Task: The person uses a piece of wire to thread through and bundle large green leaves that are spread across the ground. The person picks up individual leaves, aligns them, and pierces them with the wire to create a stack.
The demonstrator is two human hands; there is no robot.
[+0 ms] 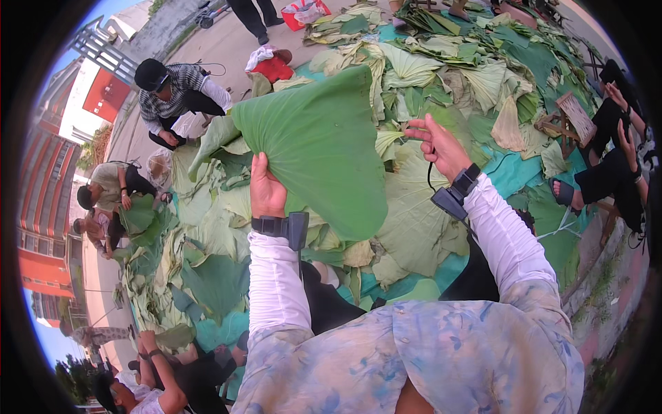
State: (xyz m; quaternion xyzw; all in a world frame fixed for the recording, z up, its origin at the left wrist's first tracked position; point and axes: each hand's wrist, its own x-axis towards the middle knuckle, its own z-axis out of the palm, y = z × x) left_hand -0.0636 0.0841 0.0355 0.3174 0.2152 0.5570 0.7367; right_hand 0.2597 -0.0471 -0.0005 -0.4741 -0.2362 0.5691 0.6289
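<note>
My left hand [268, 187] grips a large green lotus leaf [320, 150], thumb on its face near the point where the veins meet. The fingers behind the leaf are hidden. The leaf fans out up and to the right of that hand, raised above the heap. To its right, my right hand [439, 142] is in the air with fingers partly spread and nothing held. Beneath that hand lies a broad, pale, wilted lotus leaf [421, 212]. Both wrists carry black strapped devices with cables.
Piled lotus leaves [217, 207], green and yellowed, cover a teal sheet [517, 171]. A small wooden stool [575, 118] stands at right. A person in a striped top [186, 85] crouches at upper left; several others sit around the heap. A red bag [305, 11] lies at the top.
</note>
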